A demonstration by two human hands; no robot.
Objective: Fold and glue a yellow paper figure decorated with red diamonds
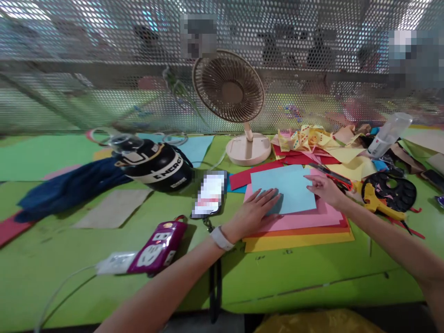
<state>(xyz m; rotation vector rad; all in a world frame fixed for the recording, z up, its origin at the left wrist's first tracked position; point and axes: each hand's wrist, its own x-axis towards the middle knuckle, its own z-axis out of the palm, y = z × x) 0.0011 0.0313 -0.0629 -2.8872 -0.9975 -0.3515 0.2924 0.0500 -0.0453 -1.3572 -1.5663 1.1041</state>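
A sheet of light blue paper [291, 185] lies on top of a stack of coloured paper, over a pink sheet [305, 221] and orange and yellow sheets [294, 243]. My left hand [255, 210] rests flat on its left side, fingers spread. At the right edge of the blue sheet, my right hand [322, 188] has its fingertips closed on the paper, partly hiding that edge. A white band is around my left wrist. Just behind my right hand lie scissors [329, 173], partly covered.
A fan [229, 88] stands behind the paper. Leftward are a phone [210, 194], a purple power bank [157, 247] with a cable, and a black jug [159, 166]. A yellow glue gun [379, 203], paper scraps and a clear bottle [390, 134] crowd the right. Perforated metal forms the back.
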